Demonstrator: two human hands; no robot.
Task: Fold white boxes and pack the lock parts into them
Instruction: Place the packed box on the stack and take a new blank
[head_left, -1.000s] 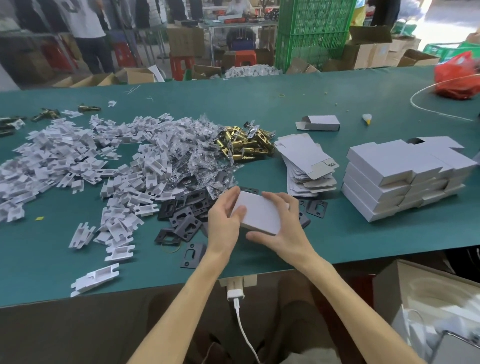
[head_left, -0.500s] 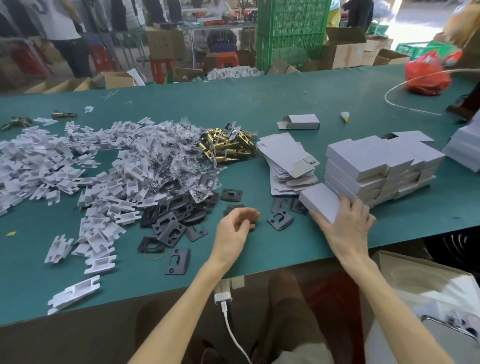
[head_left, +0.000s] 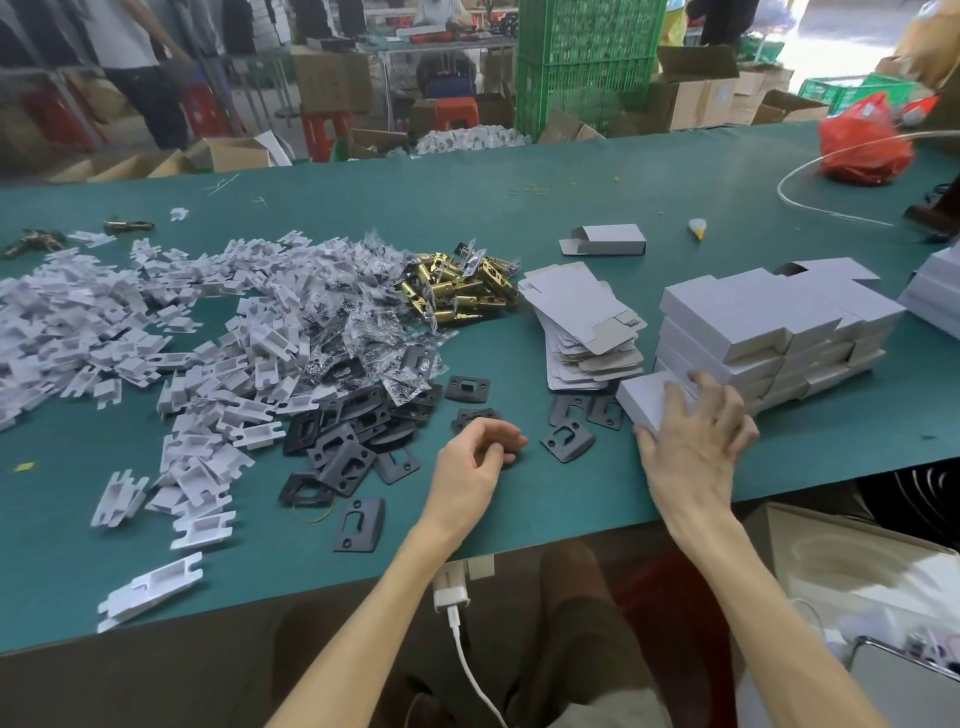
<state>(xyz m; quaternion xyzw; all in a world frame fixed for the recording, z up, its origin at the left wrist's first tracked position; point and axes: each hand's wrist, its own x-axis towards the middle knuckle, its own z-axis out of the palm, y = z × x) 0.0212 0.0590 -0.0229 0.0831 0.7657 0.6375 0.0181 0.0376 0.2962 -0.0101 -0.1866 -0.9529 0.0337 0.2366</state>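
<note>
Green table (head_left: 571, 197); right hand (head_left: 696, 447) presses white box (head_left: 647, 402).

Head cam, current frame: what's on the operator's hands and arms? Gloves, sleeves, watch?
Nothing worn. The left hand and right hand are bare, with no gloves, rings or tape on the fingers. The left forearm and right forearm are bare down to the frame's lower edge. No sleeve, watch or band shows, and there are no markers on them.
</note>
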